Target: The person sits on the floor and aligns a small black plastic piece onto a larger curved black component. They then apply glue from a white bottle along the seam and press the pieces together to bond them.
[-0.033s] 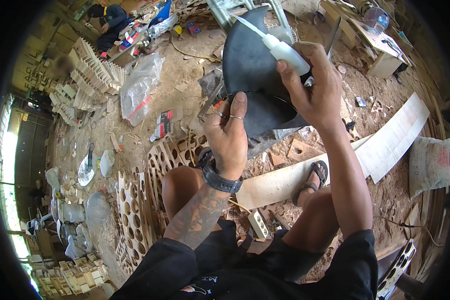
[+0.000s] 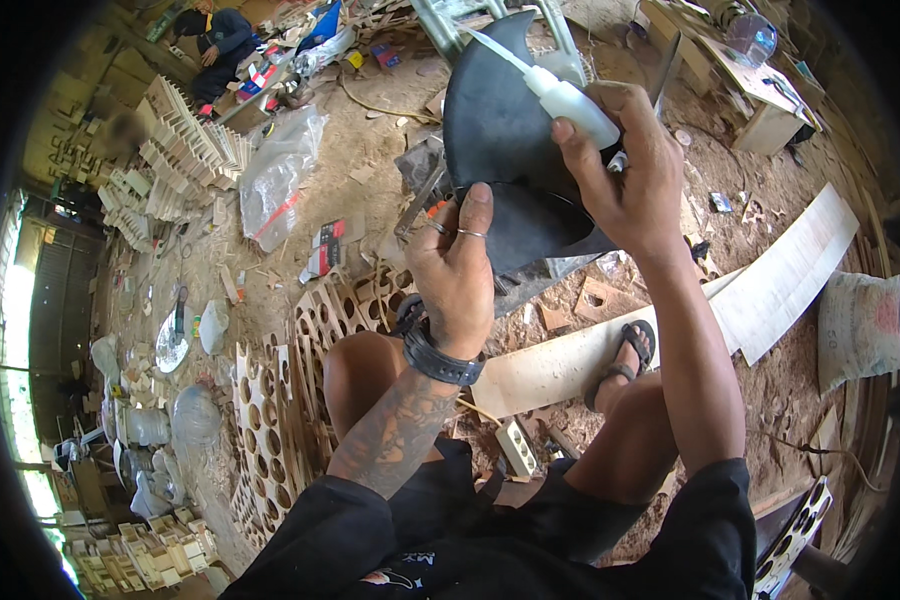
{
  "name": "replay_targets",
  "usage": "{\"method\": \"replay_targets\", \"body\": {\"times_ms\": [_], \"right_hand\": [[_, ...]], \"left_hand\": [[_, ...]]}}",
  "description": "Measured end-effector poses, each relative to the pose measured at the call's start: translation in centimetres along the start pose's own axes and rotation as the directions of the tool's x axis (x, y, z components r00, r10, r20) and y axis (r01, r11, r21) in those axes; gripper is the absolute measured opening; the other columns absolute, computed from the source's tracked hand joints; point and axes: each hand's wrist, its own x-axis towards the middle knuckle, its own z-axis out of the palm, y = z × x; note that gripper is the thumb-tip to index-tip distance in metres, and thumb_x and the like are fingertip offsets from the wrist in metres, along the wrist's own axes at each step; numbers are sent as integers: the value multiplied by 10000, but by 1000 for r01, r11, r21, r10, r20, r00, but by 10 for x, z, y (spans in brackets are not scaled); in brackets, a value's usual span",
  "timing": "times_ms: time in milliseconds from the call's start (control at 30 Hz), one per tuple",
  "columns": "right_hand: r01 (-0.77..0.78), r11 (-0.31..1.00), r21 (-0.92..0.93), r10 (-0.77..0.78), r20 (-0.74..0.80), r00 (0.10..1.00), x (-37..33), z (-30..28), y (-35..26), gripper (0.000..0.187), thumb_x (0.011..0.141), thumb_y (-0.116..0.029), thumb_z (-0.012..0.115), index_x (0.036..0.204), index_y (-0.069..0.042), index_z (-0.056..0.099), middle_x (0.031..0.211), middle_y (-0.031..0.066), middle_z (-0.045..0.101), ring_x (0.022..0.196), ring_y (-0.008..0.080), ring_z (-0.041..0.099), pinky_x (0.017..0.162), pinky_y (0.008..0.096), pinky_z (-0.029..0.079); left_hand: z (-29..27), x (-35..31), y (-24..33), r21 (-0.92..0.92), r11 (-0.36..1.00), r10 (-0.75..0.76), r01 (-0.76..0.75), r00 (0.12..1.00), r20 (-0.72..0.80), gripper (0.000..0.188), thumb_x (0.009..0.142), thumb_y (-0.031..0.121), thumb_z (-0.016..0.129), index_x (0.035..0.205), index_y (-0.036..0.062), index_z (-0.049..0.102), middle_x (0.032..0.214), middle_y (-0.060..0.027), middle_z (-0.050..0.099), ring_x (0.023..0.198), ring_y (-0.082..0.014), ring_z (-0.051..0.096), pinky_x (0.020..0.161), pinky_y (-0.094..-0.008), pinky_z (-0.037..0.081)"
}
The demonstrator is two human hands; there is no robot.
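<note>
My left hand (image 2: 457, 265) pinches the near left edge of a dark, curved sheet-like piece (image 2: 500, 110), thumb on top and other fingers out of sight beneath. Two rings and a black wristwatch are on that hand and wrist. Above the piece, my right hand (image 2: 630, 170) grips a white squeeze bottle (image 2: 575, 108) between thumb and fingers. The bottle tilts, its long thin nozzle pointing to the upper left over the dark surface. A seam or fold crosses the piece near my left thumb. Whether anything comes out of the nozzle cannot be seen.
Perforated wooden offcuts (image 2: 262, 430) lie left of my knee. A long pale wood strip (image 2: 785, 275) stretches right, beside a filled sack (image 2: 860, 330). A power strip (image 2: 516, 447) sits between my legs. Stacked wooden parts (image 2: 185, 150) and a person (image 2: 220, 45) are farther off.
</note>
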Motion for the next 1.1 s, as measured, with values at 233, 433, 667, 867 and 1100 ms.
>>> {"method": "replay_targets", "body": {"times_ms": [233, 433, 667, 867, 1100], "right_hand": [[-127, 987, 98, 120, 69, 990, 2, -8, -1, 231, 881, -171, 647, 1031, -25, 550, 766, 95, 680, 638, 178, 646, 596, 294, 484], [-124, 990, 71, 116, 106, 988, 3, -11, -2, 225, 888, -186, 647, 1035, -42, 555, 791, 87, 697, 681, 143, 647, 634, 284, 479], [-105, 994, 3, 104, 115, 988, 3, -11, -3, 243, 888, -215, 649, 1028, -38, 558, 792, 89, 696, 712, 170, 662, 652, 298, 484], [-160, 983, 92, 151, 98, 984, 5, -10, -3, 237, 887, -205, 646, 1023, -30, 560, 788, 100, 693, 717, 162, 663, 650, 292, 484], [-149, 987, 69, 140, 114, 984, 5, -12, -6, 245, 884, -204, 654, 1022, -25, 561, 785, 107, 693, 703, 155, 661, 641, 285, 482]], "left_hand": [[2, 1, -3, -99, 995, -17, 19, 1000, 15, 275, 917, 248, 654, 797, 1, 631, 726, 50, 542, 696, -43, 404, 622, -213, 324], [3, -1, -4, -107, 994, -31, 31, 1000, 3, 276, 918, 237, 651, 895, -37, 664, 812, -3, 629, 761, -67, 484, 700, -217, 388], [5, 1, -5, -131, 991, 13, -15, 1000, -12, 286, 916, 236, 653, 906, -49, 665, 844, -30, 644, 782, -80, 506, 729, -234, 409], [9, 3, -2, -97, 995, 12, -18, 998, -63, 287, 913, 225, 655, 907, -62, 666, 846, -40, 649, 786, -83, 508, 724, -240, 416], [10, 4, 5, -12, 998, 60, -61, 995, -78, 285, 914, 213, 651, 891, -71, 671, 797, -29, 645, 741, -82, 505, 681, -245, 421]]}}
